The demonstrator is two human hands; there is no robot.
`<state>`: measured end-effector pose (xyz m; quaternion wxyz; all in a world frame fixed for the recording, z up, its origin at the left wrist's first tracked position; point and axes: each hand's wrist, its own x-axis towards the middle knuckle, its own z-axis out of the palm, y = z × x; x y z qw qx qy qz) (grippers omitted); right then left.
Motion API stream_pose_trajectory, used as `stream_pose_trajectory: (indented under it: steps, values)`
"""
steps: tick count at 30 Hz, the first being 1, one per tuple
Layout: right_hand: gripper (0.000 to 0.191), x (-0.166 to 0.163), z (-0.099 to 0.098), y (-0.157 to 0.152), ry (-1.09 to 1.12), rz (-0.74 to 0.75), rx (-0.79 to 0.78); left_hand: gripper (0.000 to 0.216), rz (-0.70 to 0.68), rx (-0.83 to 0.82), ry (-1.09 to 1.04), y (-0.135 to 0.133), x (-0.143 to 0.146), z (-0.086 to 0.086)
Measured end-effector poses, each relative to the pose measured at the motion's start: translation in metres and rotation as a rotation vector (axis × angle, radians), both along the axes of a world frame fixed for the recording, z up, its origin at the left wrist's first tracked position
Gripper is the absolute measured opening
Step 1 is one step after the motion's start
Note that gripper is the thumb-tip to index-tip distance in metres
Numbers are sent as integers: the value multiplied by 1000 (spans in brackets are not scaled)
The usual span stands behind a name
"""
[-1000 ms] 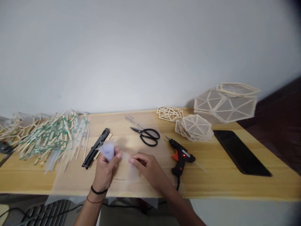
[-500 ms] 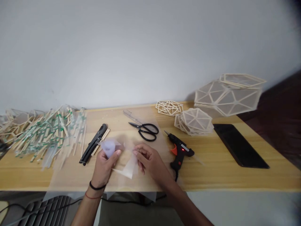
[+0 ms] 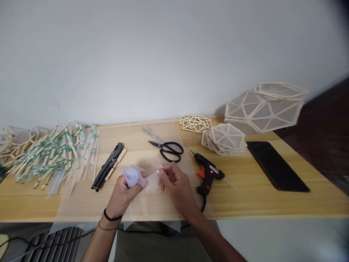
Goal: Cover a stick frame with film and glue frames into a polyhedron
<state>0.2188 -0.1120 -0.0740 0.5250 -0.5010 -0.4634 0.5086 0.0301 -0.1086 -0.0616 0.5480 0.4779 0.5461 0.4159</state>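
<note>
Translucent film piece (image 3: 153, 181), pinched between left hand (image 3: 121, 195), right hand (image 3: 176, 186)

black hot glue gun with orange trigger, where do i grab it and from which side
Grip the black hot glue gun by its handle, coming from the near side: it lies flat, handle toward you, nozzle pointing away, red light lit.

Light yellowish wood-grain surface (image 3: 272, 203). Black scissors (image 3: 169, 150), black phone (image 3: 276, 165), black glue gun (image 3: 208, 174) with orange trigger. Green-printed wrappers on pale sticks (image 3: 51, 153). Cream, triangle-patterned frames (image 3: 263, 107). Whitish translucent film (image 3: 151, 181).
</note>
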Motion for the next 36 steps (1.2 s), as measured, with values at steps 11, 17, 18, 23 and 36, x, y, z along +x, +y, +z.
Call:
stream_pose_trajectory:
  steps: [11, 17, 18, 23, 36]
  values:
    - [18, 0, -7, -10, -299, -8, 335, 52, 71, -61, -401, -1, -2, 3]
    - [30, 1, -8, -16, -432, 10, 507, 42, 41, -78, -443, -3, -7, 0]
    - [31, 1, -8, -16, -439, 17, 523, 40, 35, -75, -449, -3, -6, 0]
    - [32, 0, -13, -14, -402, 115, 494, 36, 25, -52, -482, -1, -3, 4]
    - [27, 3, 4, -5, -92, 239, 284, 30, 91, -14, -357, -2, 2, 6]
